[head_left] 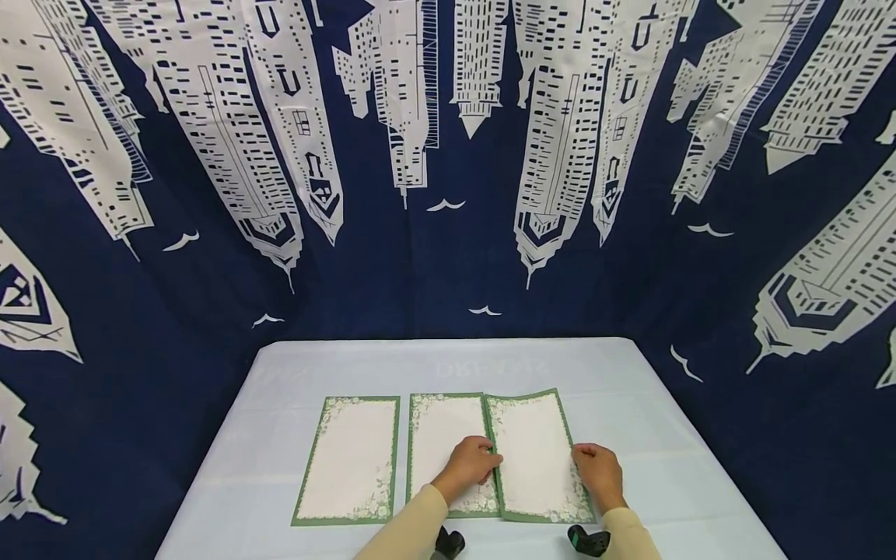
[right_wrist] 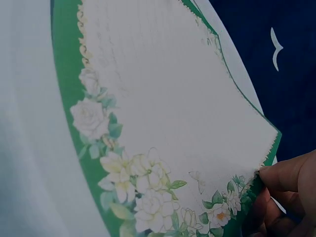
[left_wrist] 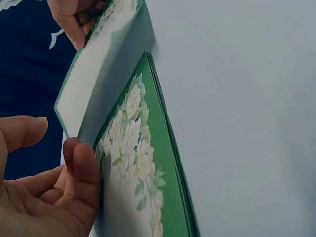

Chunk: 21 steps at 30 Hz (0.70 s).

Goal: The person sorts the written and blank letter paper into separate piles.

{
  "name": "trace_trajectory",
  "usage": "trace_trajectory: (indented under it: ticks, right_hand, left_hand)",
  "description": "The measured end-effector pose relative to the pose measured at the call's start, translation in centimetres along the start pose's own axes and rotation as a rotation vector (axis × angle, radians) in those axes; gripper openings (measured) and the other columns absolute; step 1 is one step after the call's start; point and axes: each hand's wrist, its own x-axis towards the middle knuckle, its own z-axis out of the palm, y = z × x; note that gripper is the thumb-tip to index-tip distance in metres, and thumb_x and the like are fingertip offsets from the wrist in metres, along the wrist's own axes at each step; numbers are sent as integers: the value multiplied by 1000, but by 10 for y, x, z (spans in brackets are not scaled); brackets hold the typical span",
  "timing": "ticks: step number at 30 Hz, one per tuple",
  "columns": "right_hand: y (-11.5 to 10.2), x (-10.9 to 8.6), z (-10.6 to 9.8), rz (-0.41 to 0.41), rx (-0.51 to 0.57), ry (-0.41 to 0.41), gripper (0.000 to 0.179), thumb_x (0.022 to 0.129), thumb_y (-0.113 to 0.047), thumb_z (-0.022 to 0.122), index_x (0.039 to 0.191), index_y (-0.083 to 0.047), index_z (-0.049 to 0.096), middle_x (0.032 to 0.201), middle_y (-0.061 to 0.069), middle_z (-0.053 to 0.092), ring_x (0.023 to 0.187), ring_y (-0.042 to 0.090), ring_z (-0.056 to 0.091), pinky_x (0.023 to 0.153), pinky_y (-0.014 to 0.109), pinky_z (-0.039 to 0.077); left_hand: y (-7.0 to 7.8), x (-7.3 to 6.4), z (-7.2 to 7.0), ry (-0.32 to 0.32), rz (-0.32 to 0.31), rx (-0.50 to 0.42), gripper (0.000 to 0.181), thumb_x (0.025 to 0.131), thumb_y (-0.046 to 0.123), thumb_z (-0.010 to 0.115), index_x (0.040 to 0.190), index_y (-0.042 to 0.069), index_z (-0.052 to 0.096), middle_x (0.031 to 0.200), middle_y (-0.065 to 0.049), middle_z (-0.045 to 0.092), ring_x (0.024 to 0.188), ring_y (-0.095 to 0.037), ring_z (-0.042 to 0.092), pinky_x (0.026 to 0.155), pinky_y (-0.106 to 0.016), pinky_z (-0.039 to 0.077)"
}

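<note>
Paper sheet (head_left: 535, 459): lower frame, right of centre | bendy; probably light, easily creased (glossy? can't tell) | right fingers (right_wrist: 284, 175) pinching right edge; left fingers (left_wrist: 86, 165) loose, thumb apart, by left edge | best held by opposite borders

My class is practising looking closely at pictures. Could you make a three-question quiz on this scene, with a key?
1. Which hand pinches an edge of the right sheet?
2. True or false: in the head view, a gap separates the left sheet from the middle sheet.
3. What is printed on the right sheet? (a) stars (b) flowers (c) anchors

Key:
1. The right hand.
2. True.
3. b
</note>
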Motion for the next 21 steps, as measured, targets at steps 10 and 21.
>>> trace_trajectory:
  ticks: [10, 21]
  right_hand:
    - [1, 3, -5, -3, -4, -8, 37, 100, -16, 54, 119, 14, 65, 118, 33, 64, 107, 49, 59, 89, 58, 49]
    - [-17, -13, 2, -76, -34, -101, 39, 101, -18, 57, 122, 14, 63, 106, 25, 69, 93, 36, 67, 80, 48, 54]
  left_hand:
    - [-1, 9, 8, 62, 7, 175, 19, 96, 22, 68, 87, 6, 66, 71, 2, 52, 64, -14, 47, 65, -35, 46]
    - [0, -16, -27, 160, 56, 166, 32, 97, 21, 67, 122, 0, 69, 98, -5, 68, 87, -23, 65, 75, -43, 54]
